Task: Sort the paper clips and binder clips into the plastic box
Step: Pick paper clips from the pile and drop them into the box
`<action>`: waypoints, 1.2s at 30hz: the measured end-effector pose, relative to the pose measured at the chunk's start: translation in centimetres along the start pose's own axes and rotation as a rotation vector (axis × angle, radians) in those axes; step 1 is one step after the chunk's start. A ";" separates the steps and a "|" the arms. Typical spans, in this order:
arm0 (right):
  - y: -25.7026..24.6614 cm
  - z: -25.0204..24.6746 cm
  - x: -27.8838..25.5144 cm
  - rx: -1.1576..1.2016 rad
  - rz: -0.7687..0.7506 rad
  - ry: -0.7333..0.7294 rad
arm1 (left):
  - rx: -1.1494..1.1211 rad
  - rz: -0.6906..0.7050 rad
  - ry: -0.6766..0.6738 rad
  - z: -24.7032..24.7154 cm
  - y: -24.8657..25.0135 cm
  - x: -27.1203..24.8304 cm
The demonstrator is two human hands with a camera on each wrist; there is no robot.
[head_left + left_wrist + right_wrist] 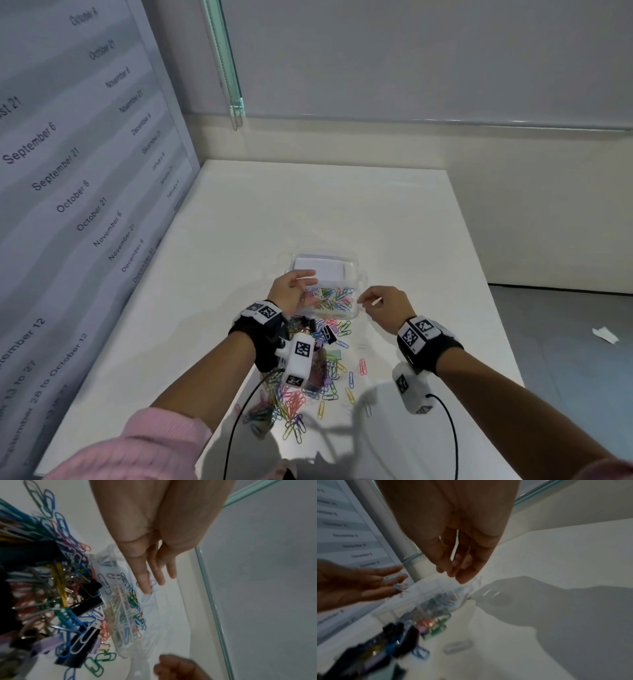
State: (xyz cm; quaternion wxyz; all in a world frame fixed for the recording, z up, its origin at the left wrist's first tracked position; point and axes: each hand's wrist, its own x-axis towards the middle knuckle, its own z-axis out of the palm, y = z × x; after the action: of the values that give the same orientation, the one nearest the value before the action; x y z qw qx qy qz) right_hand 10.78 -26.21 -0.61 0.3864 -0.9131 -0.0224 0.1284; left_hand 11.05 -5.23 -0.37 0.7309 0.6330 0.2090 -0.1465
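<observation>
A clear plastic box [356, 274] stands mid-table; coloured paper clips [334, 298] fill its near compartment and white paper [318, 269] lies in the far one. My left hand [310, 279] hovers over the box's left edge with straight fingers [144, 582], and pale clips [145, 597] hang loose just under the fingertips. My right hand [368, 303] is at the box's right corner, thumb and fingers [448, 566] pinching a white paper clip [376, 302]. A mixed pile of paper clips [298, 401] and black binder clips [85, 605] lies near me, between my forearms.
A panel printed with dates [85, 171] walls off the table's left side. The table's right edge [479, 274] drops to a grey floor with a paper scrap [604, 334]. Black wrist-camera cables [236, 431] trail across the near table.
</observation>
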 end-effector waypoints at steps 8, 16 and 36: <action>1.9 1.5 -2.9 -0.110 -0.027 -0.201 | 0.213 0.111 -0.006 -0.5 -1.1 -1.3; 0.0 4.9 -4.0 -0.276 -0.211 -0.397 | 0.866 0.175 -0.143 -1.5 -4.7 -4.9; 1.4 4.5 -5.2 -0.239 -0.132 -0.335 | 1.280 0.328 -0.181 -0.6 -7.9 -6.3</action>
State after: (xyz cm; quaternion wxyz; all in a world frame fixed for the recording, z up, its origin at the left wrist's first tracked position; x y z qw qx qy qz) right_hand 4.51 -24.81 -3.46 0.2737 -0.9149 -0.1611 0.2491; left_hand 1.69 -6.17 -4.18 0.2382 0.9508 -0.0801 -0.1812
